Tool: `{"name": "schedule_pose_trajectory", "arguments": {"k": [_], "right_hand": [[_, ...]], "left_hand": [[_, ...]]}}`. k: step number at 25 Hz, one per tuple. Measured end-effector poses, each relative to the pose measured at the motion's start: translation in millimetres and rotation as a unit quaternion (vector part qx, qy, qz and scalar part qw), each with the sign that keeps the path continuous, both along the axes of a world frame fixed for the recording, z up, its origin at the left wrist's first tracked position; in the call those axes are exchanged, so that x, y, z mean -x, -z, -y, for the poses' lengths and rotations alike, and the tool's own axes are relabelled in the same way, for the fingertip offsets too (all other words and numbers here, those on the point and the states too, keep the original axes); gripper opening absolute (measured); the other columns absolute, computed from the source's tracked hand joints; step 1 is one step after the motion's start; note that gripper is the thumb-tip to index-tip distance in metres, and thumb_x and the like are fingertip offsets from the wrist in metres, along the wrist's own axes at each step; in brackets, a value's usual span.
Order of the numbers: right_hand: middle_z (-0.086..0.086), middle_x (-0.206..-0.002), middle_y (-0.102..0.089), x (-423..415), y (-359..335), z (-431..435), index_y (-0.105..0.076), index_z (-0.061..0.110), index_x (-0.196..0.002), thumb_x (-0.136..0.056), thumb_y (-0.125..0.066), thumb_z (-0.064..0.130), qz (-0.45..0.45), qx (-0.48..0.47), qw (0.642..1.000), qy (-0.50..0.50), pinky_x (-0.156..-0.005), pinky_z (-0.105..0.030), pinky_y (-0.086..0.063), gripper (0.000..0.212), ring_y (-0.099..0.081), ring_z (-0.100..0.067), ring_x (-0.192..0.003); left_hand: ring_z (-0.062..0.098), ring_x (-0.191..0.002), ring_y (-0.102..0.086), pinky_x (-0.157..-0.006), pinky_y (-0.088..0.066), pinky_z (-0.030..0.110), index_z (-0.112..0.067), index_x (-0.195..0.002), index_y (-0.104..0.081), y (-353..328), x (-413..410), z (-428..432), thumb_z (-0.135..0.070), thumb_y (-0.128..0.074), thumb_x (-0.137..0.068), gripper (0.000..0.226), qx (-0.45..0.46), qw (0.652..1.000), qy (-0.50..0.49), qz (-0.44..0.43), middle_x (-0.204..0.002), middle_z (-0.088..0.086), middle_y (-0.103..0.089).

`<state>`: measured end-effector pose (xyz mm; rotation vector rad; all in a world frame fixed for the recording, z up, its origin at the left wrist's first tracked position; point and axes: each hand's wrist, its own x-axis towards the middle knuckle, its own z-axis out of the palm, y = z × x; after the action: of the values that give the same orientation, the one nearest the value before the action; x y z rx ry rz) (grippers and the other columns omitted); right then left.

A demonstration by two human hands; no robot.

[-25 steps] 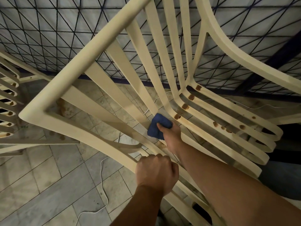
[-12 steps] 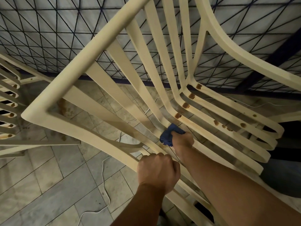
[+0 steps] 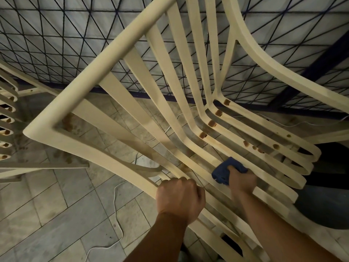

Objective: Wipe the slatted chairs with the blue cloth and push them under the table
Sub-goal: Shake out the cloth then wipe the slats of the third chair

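Head cam, the only view here. The chair being wiped (image 3: 105, 65) fills most of the shot and is tipped at an angle, so I'll place everything else off it.

The left hand (image 3: 180, 199) is a closed fist wrapped round the chair's near side rail, bracing it. The right hand (image 3: 243, 179) has its fingers curled round the bunched-up blue cloth (image 3: 224, 171) and is pressing it onto a seat slat near the front, a little below the bend where back meets seat.

How I'd do this step well:
- Run the cloth along the slat, not across it, so it doesn't snag in the gaps.
- Keep the left-hand grip firm, because a tilted chair will want to swing.
- Lean on the brownish spots near the bend. They look like stains or grime and probably need extra passes.
- Refold the cloth once one face gets dirty.

Counts:
- Chairs: two. There's this one, plus a second chair (image 3: 43, 165) that's only partly in view to its left.
- Cloths: one.
- Hands: two.
- White cables: one clear cable (image 3: 115, 203) on the tiled floor (image 3: 47, 214) under the chair's left side. There may be another thin one past the seat, but I can't say for sure.
- Back slats: roughly six, though they crowd together up top so I can't be exact.

Wiping looks mid-way, and neither chair has been pushed in yet.
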<state>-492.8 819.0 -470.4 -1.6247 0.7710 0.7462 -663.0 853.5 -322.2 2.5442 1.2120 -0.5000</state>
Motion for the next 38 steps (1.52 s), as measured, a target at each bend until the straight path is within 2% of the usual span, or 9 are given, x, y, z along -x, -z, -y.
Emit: {"name": "schedule_pose_trajectory", "arguments": {"k": [5, 8, 10, 13, 16, 21, 29, 34, 38], "right_hand": [[-0.003, -0.072, -0.054, 5, 12, 8, -0.056, 0.003, -0.088, -0.090, -0.069, 0.005, 0.030, 0.108, 0.973, -0.202, -0.055, -0.024, -0.042, 0.013, -0.066, -0.026, -0.079], [-0.009, -0.080, -0.067, 10, 11, -25, -0.060, 0.013, -0.077, -0.088, -0.071, 0.016, 0.096, 0.135, 0.923, -0.347, -0.069, -0.041, -0.058, 0.016, -0.071, -0.033, -0.088], [-0.014, -0.093, -0.072, 14, 16, -48, -0.066, 0.010, -0.085, -0.088, -0.073, 0.019, 0.103, 0.142, 0.908, -0.380, -0.076, -0.039, -0.058, 0.012, -0.072, -0.033, -0.094], [-0.015, -0.106, -0.066, 23, 23, -79, -0.062, -0.006, -0.115, -0.091, -0.072, 0.010, 0.088, 0.122, 0.912, -0.383, -0.078, -0.029, -0.049, 0.031, -0.067, -0.030, -0.107], [-0.013, -0.104, -0.065, 25, 22, -94, -0.062, -0.002, -0.117, -0.092, -0.072, 0.016, 0.057, 0.104, 0.919, -0.376, -0.085, -0.033, -0.055, 0.032, -0.068, -0.031, -0.105], [-0.009, -0.111, -0.066, 33, 19, -100, -0.059, 0.008, -0.112, -0.094, -0.070, 0.018, 0.008, 0.066, 0.935, -0.347, -0.086, -0.038, -0.053, 0.024, -0.067, -0.032, -0.104], [-0.007, -0.120, -0.070, 45, -2, -94, -0.061, 0.014, -0.123, -0.090, -0.075, 0.006, -0.067, -0.172, 0.950, -0.251, -0.103, -0.050, -0.053, 0.037, -0.066, -0.027, -0.114], [-0.014, -0.120, -0.073, 47, -33, -106, -0.064, 0.010, -0.126, -0.088, -0.074, 0.006, -0.137, -0.345, 0.908, -0.194, -0.079, -0.042, -0.061, 0.039, -0.069, -0.032, -0.113], [-0.013, -0.118, -0.074, 46, -18, -101, -0.066, 0.011, -0.123, -0.087, -0.075, 0.005, -0.117, -0.307, 0.918, -0.220, -0.075, -0.041, -0.062, 0.038, -0.072, -0.031, -0.108]], "left_hand": [[0.012, -0.049, -0.042, -0.057, -0.041, 0.029, -0.018, -0.060, -0.041, 2, 1, 1, -0.046, -0.015, -0.095, 0.052, -0.002, 1.000, 0.002, 0.003, -0.055, -0.006, -0.045], [0.012, -0.052, -0.044, -0.060, -0.042, 0.030, -0.019, -0.062, -0.041, 3, 1, 1, -0.046, -0.018, -0.098, 0.050, 0.003, 1.000, 0.005, 0.004, -0.059, -0.006, -0.047], [0.013, -0.054, -0.044, -0.061, -0.041, 0.031, -0.018, -0.063, -0.042, 2, 0, 0, -0.045, -0.024, -0.100, 0.049, 0.005, 1.000, 0.001, 0.019, -0.061, -0.005, -0.048], [0.014, -0.047, -0.043, -0.056, -0.043, 0.029, -0.017, -0.058, -0.044, 3, -1, -1, -0.043, -0.035, -0.097, 0.048, 0.001, 1.000, 0.001, 0.004, -0.053, -0.005, -0.045], [0.014, -0.034, -0.034, -0.044, -0.038, 0.024, -0.017, -0.045, -0.037, 7, 1, 1, -0.041, -0.043, -0.087, 0.049, -0.019, 1.000, 0.012, -0.003, -0.040, -0.007, -0.034], [0.011, -0.033, -0.028, -0.043, -0.028, 0.023, -0.018, -0.045, -0.026, 6, 1, 1, -0.042, -0.041, -0.087, 0.051, -0.029, 0.999, 0.011, 0.010, -0.038, -0.009, -0.030], [0.013, -0.036, -0.028, -0.047, -0.028, 0.027, -0.018, -0.049, -0.028, 1, 1, 0, -0.043, -0.031, -0.090, 0.048, -0.003, 1.000, 0.019, -0.010, -0.042, -0.006, -0.034], [0.015, -0.048, -0.037, -0.056, -0.033, 0.032, -0.017, -0.058, -0.037, -1, 0, 0, -0.047, -0.015, -0.093, 0.050, -0.013, 1.000, 0.009, 0.016, -0.055, -0.005, -0.044], [0.016, -0.048, -0.039, -0.055, -0.033, 0.031, -0.016, -0.057, -0.039, 0, -1, -1, -0.045, -0.022, -0.094, 0.050, -0.023, 1.000, 0.009, 0.000, -0.054, -0.004, -0.045]]}}
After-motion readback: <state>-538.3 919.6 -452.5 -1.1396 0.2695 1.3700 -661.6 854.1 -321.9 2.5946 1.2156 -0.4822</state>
